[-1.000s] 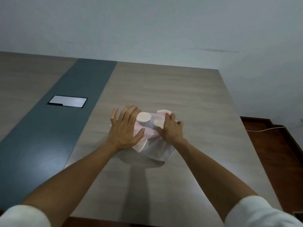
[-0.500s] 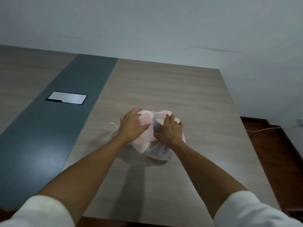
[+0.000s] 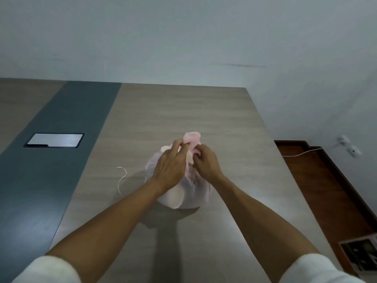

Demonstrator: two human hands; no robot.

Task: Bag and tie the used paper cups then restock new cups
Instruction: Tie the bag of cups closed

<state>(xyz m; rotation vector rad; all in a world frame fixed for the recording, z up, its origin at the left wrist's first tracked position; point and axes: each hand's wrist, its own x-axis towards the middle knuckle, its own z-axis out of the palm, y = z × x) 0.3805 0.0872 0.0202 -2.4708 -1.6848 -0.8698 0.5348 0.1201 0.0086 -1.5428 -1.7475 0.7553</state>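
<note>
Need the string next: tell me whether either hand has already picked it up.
No: the string lies loose on the table, while both hands grip the bag.

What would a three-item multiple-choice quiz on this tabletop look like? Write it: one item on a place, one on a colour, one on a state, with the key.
1. Where does the loose string lie?
A. on the table left of the bag
B. inside the bag
C. on the floor

2. What colour is the stripe along the table?
A. red
B. dark grey-blue
C. yellow

3. What is the state of the bag's mouth?
A. spread wide open
B. gathered in both hands
C. cut off

Key: 1 A, the string curls on the wood beside the bag. 2 B, the band holds the metal plate. 3 B, the left hand and right hand pinch the bunched top.
</note>
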